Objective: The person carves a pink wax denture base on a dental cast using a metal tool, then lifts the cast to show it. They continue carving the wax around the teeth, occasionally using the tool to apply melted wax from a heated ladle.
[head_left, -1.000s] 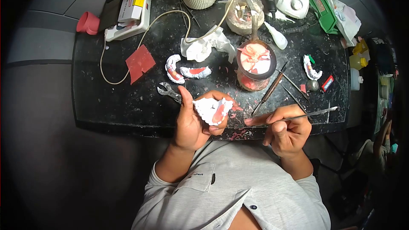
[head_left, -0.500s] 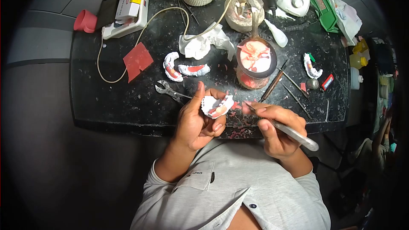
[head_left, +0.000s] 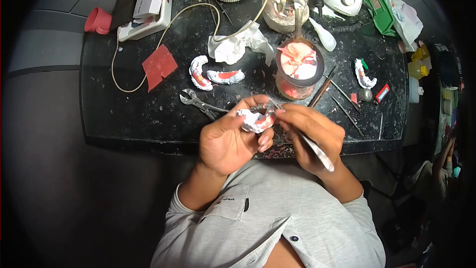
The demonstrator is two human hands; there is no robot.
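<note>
1. Your right hand point(head_left: 317, 131), pinching the metal tool point(head_left: 320, 155), has come in beside the left since a moment ago; work now appears to centre on the pink side of the white model point(head_left: 253, 122).
2. Your left hand point(head_left: 225, 141) holds that model between thumb and fingers; I can't tell whether the tool's tip touches it.
3. The bench edge point(head_left: 144, 142) runs just beneath both hands.
4. Beyond, the wrench point(head_left: 198, 103) limits your room leftward, the pan point(head_left: 321, 67) ahead.
</note>
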